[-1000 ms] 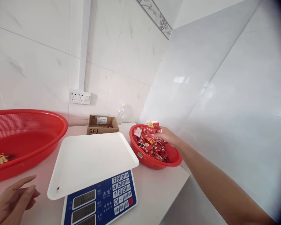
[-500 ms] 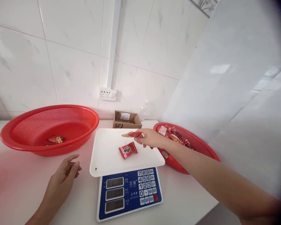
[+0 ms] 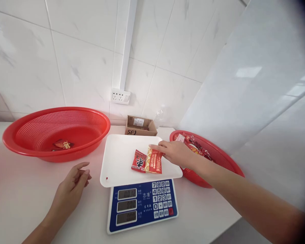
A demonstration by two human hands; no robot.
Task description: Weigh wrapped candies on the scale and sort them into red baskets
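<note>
A red snack packet (image 3: pixel 138 160) with a large dark character lies on the white tray (image 3: pixel 118 154) of a weighing scale (image 3: pixel 143 205). A red-and-yellow snack packet (image 3: pixel 154 161) rests beside it and laps over its right edge. My right hand (image 3: pixel 176 153) has its fingers at the upper edge of the red-and-yellow packet, gripping it there; the thumb is mostly hidden. Left of the tray, my left hand (image 3: pixel 75 183) hovers above the table, fingers loosely bent and apart, holding nothing. The scale's top display shows a small reading.
A large red basket (image 3: pixel 20 147) at left holds a few packets (image 3: pixel 63 144). At right, another red basket (image 3: pixel 226 162) contains several wrapped packets (image 3: pixel 195 145). Behind the tray stand a cardboard box (image 3: pixel 139 132) and a clear plastic bottle (image 3: pixel 158 118), near the tiled wall.
My right hand has lowered the red-and-yellow packet onto the tray, against the first packet. The scale's top display has risen from zero. My left hand has barely moved.
</note>
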